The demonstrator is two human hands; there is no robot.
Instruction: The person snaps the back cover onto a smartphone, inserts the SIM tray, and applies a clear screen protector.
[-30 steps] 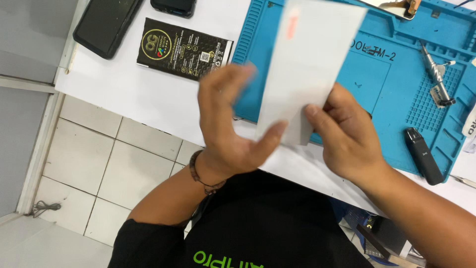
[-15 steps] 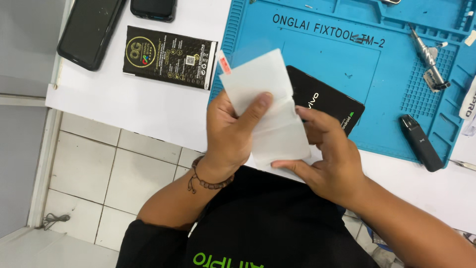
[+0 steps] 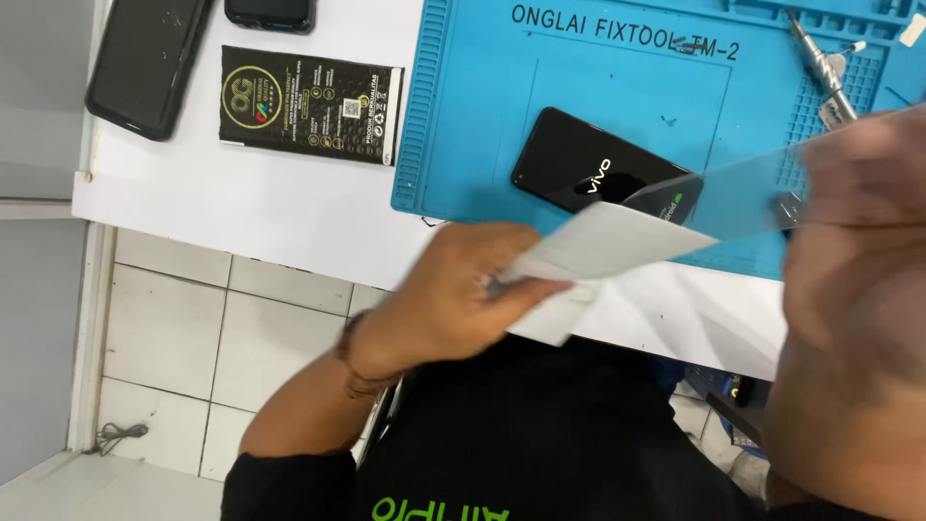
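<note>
A clear sheet is being pulled away from its white backing.

Closest in, the white backing paper (image 3: pixel 598 253) is pinched tight by the left hand (image 3: pixel 453 299) over the table edge. The clear glass sheet (image 3: pixel 733 198) is held at its far end by the blurred right hand (image 3: pixel 849 251); how its fingers are closed cannot be told. The two pieces are already parted along most of their length. Behind them, a black phone (image 3: pixel 579 169) is seen lying on the blue mat (image 3: pixel 463 116), with nothing laid on it yet. Farther off, a black packet (image 3: pixel 309 104) and a dark phone case (image 3: pixel 145 63) are seen on the white table (image 3: pixel 241 207).
</note>
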